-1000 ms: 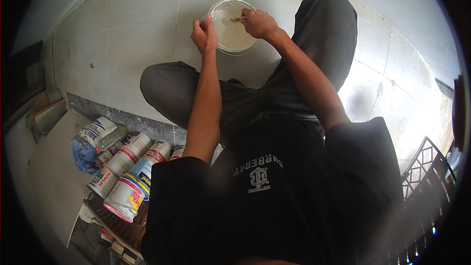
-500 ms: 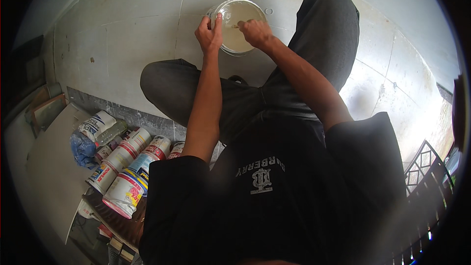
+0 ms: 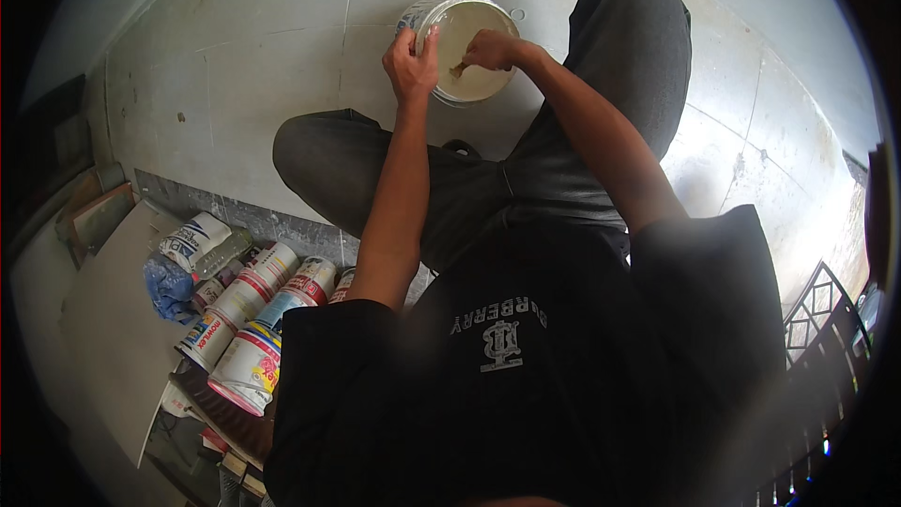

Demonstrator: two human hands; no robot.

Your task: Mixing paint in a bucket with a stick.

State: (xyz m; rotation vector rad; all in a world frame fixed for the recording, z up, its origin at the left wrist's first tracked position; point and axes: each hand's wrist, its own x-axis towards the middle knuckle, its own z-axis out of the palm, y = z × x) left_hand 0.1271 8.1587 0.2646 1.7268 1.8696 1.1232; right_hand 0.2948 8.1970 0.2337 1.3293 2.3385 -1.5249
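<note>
Head camera, looking straight down on a person crouched on a pale, stained concrete floor (image 3: 263, 56), dark trousers and a black shirt filling the middle and lower part of the frame. Near the top centre sits a round white bucket (image 3: 460, 49), tilted so its open mouth faces the viewer. The left hand (image 3: 410, 64) grips the bucket's left rim, fingers curled over the edge and thumb against the outer wall, steadying it. The right hand (image 3: 490, 49) reaches inside from the right, fingers pinched closed around a small brownish tool (image 3: 460, 69), too small to identify with certainty, its tip against the inner wall. The bucket's inside looks coated with a thin, pale cream residue rather than holding any depth of material, so it appears close to emptied, with scraping along the walls seemingly under way; how much clings to the bottom cannot be made out. At the lower left of the frame a heap of paint cans (image 3: 249, 324) with coloured labels lies on its side, next to a crumpled blue plastic bag (image 3: 169, 286) and a flat grey board (image 3: 108, 319). A black metal railing (image 3: 821, 319) curves along the lower right edge.
</note>
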